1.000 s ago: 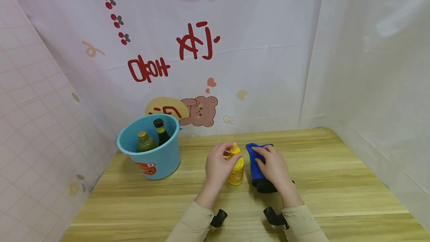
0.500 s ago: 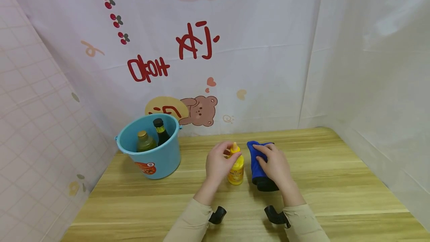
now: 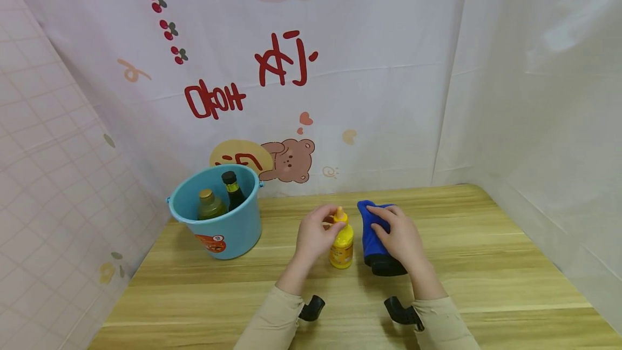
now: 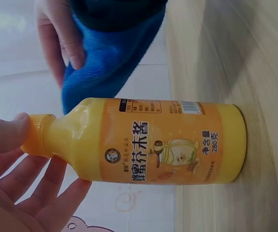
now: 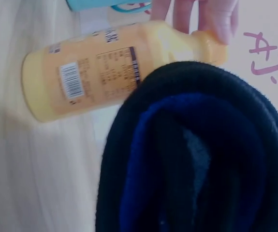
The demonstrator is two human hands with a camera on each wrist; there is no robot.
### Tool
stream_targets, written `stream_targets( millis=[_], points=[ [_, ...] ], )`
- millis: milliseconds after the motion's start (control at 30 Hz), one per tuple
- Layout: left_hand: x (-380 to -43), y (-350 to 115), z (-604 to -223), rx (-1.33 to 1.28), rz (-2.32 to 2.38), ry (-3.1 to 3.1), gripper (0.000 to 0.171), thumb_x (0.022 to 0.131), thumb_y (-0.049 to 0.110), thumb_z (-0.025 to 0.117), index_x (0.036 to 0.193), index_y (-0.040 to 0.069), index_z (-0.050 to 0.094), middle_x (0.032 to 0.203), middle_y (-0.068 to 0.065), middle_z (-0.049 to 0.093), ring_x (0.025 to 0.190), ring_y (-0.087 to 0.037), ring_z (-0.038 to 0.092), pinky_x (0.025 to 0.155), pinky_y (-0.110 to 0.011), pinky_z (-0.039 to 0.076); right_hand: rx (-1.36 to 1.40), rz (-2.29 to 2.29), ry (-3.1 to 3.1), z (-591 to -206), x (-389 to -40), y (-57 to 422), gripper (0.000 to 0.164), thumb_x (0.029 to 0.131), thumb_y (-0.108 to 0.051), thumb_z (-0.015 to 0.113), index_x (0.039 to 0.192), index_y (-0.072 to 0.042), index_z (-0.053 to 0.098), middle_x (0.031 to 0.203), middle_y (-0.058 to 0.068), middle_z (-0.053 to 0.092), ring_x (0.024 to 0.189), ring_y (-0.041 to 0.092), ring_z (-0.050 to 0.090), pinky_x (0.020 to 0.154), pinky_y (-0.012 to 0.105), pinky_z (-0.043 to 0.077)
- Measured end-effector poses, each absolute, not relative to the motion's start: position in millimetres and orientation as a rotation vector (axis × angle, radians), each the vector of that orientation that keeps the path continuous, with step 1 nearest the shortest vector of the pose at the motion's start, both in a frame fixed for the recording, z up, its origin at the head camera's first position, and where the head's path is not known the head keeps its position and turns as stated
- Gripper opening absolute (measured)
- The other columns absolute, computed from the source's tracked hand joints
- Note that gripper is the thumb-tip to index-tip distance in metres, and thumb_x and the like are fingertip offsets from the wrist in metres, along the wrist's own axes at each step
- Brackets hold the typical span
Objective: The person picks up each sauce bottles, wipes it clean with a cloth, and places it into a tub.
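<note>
A yellow honey mustard bottle [image 3: 342, 250] stands upright on the wooden table, its label facing the left wrist camera. My left hand [image 3: 313, 235] grips it at the neck, the thumb [image 4: 14, 131] on the yellow cap [image 4: 38, 135]. Just to its right, my right hand [image 3: 403, 234] holds a rolled blue cloth [image 3: 373, 239] with a thick black edge, thumb and fingers over the blue part. In the left wrist view the cloth appears raised off the table. Its open, layered end [image 5: 192, 145] fills much of the right wrist view and covers part of the bottle.
At the left of the table [image 3: 486, 263] stands a light blue bucket [image 3: 238, 236]. It holds a dark bottle [image 3: 234, 190] and a greenish bottle [image 3: 210, 207] with a gold cap. A printed white curtain [image 3: 389, 96] hangs behind the table.
The right hand and the blue cloth have shifted slightly up, and more of the cloth's black end shows. The left hand stays at the bottle's neck.
</note>
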State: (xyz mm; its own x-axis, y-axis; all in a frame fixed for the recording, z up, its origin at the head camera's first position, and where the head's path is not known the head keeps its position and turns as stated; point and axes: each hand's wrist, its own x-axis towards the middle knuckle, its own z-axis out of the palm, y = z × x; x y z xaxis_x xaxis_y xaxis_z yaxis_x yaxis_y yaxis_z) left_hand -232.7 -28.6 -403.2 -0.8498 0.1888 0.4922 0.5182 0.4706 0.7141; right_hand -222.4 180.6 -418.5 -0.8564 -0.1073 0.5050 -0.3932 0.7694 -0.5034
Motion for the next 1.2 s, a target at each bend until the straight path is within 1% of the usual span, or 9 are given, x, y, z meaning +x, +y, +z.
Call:
stream_targets(
  millis=[167,333,433,633,767,1033,1200],
  points=[
    [-232.8,-29.3,-401.8,-0.621,-1.378,-2.406,0.022,0.089,0.003,0.073,0.110,0.004,0.070,0.108,-0.009,0.070,0.095,-0.025,0.068,0.078,-0.030,0.057,0.401,0.908,-2.490,-411.8,-217.3,177.3,0.041,0.088,-0.008,0.074,0.129,-0.012,0.067,0.113,0.016,0.063,0.102,0.036,0.063,0.087,0.055,0.051],
    [-232.6,-30.1,-402.4,-0.640,-1.418,-2.406,0.022,0.090,0.000,0.070,0.112,0.002,0.069,0.109,-0.010,0.069,0.098,-0.026,0.066,0.081,-0.034,0.057,0.418,0.936,-2.475,-405.3,-211.9,171.8,0.041,0.088,-0.008,0.075,0.128,-0.013,0.068,0.112,0.014,0.063,0.102,0.034,0.063,0.088,0.054,0.051],
    [-232.3,-30.6,-403.6,-0.622,-1.424,-2.414,0.024,0.091,0.004,0.070,0.115,0.003,0.068,0.110,-0.008,0.069,0.098,-0.025,0.066,0.081,-0.035,0.057,0.429,0.945,-2.468,-403.0,-209.7,168.4,0.040,0.088,-0.008,0.076,0.127,-0.013,0.069,0.111,0.014,0.063,0.101,0.034,0.063,0.088,0.053,0.052],
    [-231.2,-31.7,-406.0,-0.521,-1.445,-2.420,0.025,0.090,0.017,0.075,0.114,0.011,0.071,0.108,-0.003,0.070,0.099,-0.024,0.066,0.078,-0.032,0.057,0.457,0.968,-2.457,-403.1,-207.9,160.8,0.039,0.088,-0.009,0.076,0.126,-0.013,0.069,0.110,0.014,0.063,0.100,0.034,0.063,0.086,0.052,0.053],
    [-230.7,-31.5,-406.9,-0.524,-1.455,-2.389,0.021,0.090,0.017,0.075,0.110,0.012,0.072,0.107,-0.003,0.070,0.096,-0.026,0.067,0.076,-0.029,0.057,0.459,0.965,-2.457,-405.5,-207.2,155.4,0.039,0.087,-0.008,0.076,0.126,-0.012,0.069,0.109,0.014,0.063,0.099,0.033,0.064,0.085,0.052,0.053],
    [-231.4,-30.8,-408.1,-0.524,-1.439,-2.363,0.020,0.089,0.017,0.076,0.108,0.012,0.072,0.106,-0.003,0.070,0.092,-0.023,0.068,0.074,-0.027,0.057,0.435,0.851,-2.484,-410.9,-206.2,145.2,0.038,0.084,-0.007,0.079,0.122,-0.009,0.071,0.103,0.014,0.064,0.094,0.033,0.064,0.082,0.049,0.054],
    [-231.5,-29.5,-409.4,-0.530,-1.413,-2.351,0.020,0.089,0.016,0.076,0.107,0.011,0.072,0.105,-0.003,0.070,0.090,-0.022,0.068,0.072,-0.027,0.057,0.408,0.756,-2.506,-412.1,-205.1,140.5,0.036,0.083,-0.008,0.080,0.118,-0.009,0.073,0.101,0.013,0.064,0.087,0.032,0.063,0.077,0.047,0.054]
  ],
)
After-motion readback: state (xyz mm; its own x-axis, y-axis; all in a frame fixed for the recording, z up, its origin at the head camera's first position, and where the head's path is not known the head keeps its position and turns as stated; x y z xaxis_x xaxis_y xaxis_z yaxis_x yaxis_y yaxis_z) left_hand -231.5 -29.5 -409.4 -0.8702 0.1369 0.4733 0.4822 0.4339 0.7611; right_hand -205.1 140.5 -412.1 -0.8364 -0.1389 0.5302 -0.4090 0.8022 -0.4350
